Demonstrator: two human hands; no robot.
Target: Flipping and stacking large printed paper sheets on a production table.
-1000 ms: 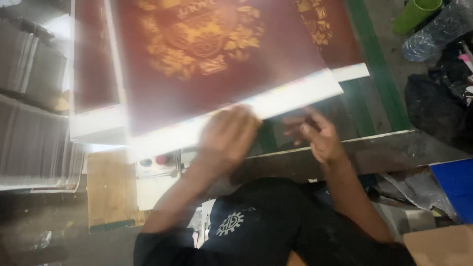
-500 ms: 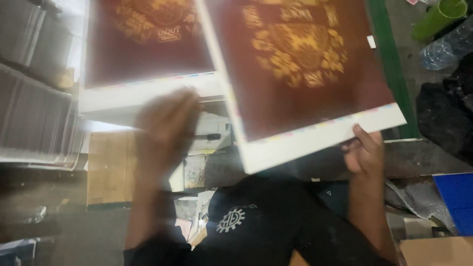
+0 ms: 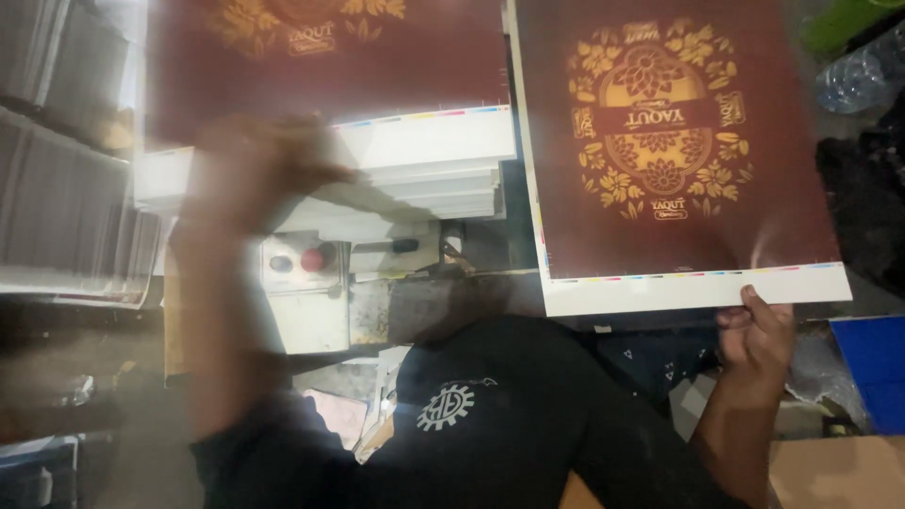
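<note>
1. My right hand [image 3: 754, 330], lower right of the frame, pinches the white bottom margin of a maroon sheet [image 3: 674, 151] with a gold ornament; that grip is closed on the sheet.
2. The sheet fills the upper right, beside the stack [image 3: 415, 155] at upper centre.
3. My left hand [image 3: 259, 170], blurred at left centre, hovers at the stack's near edge; I cannot tell whether its grip is closed.
4. I judge this the sheet-separating step.
5. The next move calls for a steady edge pinch, so the sheet doesn't buckle.
</note>
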